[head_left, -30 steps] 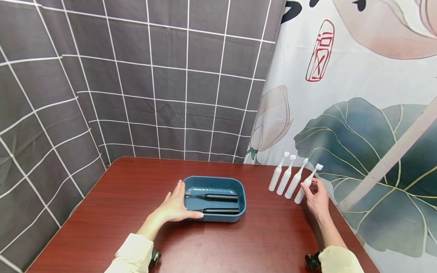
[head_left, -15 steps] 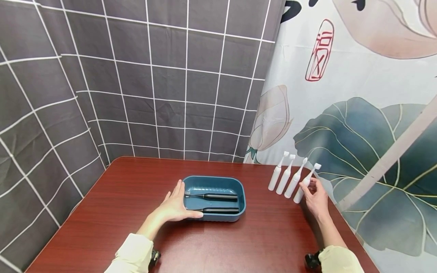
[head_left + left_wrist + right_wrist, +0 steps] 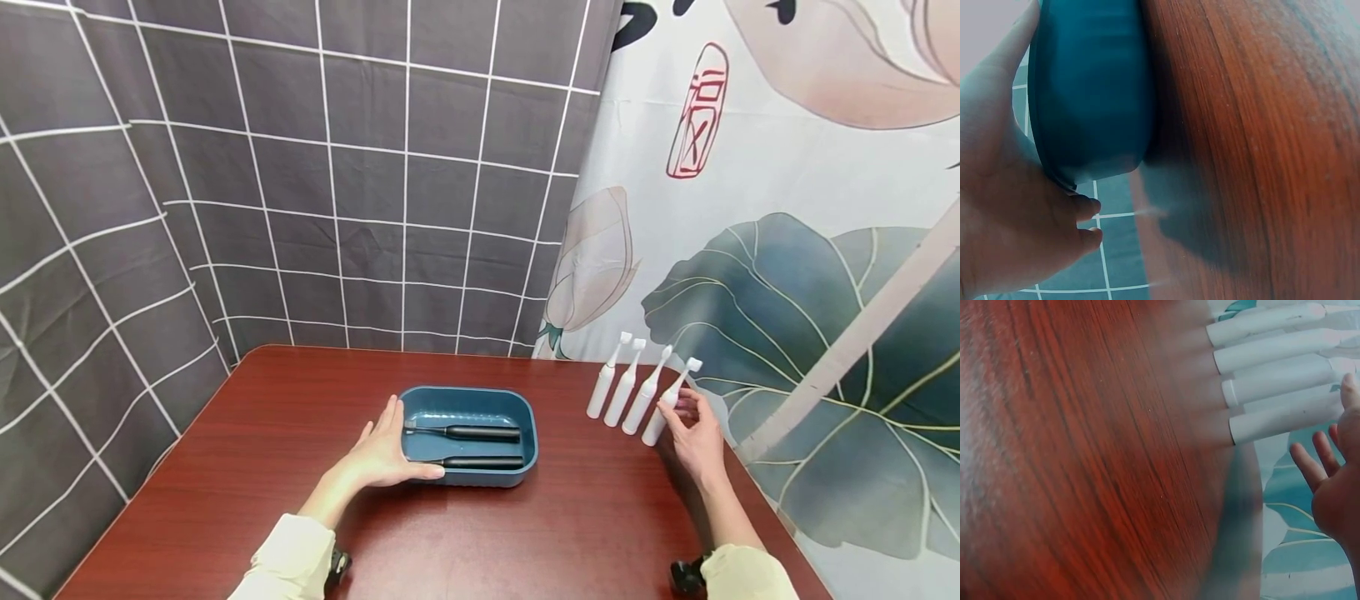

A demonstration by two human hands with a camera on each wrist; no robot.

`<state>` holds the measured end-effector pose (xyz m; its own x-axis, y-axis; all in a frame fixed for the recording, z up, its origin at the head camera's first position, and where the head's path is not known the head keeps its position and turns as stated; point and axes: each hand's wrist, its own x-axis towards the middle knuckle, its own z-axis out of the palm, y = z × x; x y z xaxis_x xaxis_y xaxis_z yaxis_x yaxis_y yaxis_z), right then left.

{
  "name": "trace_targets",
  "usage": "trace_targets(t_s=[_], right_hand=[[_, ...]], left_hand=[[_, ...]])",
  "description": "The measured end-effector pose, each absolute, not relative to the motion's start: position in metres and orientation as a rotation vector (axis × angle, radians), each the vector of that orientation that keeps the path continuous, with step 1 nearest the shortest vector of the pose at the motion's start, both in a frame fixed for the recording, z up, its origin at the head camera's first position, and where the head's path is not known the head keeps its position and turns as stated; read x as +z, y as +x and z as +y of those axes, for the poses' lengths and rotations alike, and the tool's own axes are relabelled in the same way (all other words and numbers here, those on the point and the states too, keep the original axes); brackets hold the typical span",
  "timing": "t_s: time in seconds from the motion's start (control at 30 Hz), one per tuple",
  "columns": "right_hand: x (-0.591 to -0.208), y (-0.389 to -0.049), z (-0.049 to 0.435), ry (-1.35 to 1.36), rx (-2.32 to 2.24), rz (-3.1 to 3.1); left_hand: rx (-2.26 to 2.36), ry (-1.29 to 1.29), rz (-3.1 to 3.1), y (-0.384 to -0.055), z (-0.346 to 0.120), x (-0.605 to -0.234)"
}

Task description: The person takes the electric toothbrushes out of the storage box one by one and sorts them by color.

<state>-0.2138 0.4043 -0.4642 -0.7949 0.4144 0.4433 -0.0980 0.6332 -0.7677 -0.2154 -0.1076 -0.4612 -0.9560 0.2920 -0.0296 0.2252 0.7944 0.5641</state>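
Blue tray (image 3: 480, 477): two black toothbrushes (image 3: 483, 433) laid inside; left end touched by the left hand (image 3: 381, 457), fingers spread straight. Right of the tray: three white toothbrushes (image 3: 640, 408), upright; a fourth toothbrush (image 3: 656, 427) is pinched by the right hand (image 3: 699, 437).

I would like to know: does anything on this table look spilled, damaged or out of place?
Nothing stands out: I see no spill or damage. Four white electric toothbrushes stand upright in a row, and two black electric toothbrushes lie in the blue bin.
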Motion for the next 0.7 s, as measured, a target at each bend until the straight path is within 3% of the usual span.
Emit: trace_targets(t_s=[0.33, 0.53, 0.7], right_hand=[[-0.436, -0.202, 0.39, -0.3, 1.066, -1.737], [-0.386, -0.191, 0.328, 0.139, 1.08, -1.566], [-0.377, -0.203, 0.278, 0.523, 1.086, -1.676]], left_hand=[[0.893, 0.418, 2.859, -0.213, -0.109, -0.461], [0.891, 0.416, 2.857, -0.214, -0.109, -0.46], [0.894, 0.412, 2.854, -0.214, -0.109, -0.459]])
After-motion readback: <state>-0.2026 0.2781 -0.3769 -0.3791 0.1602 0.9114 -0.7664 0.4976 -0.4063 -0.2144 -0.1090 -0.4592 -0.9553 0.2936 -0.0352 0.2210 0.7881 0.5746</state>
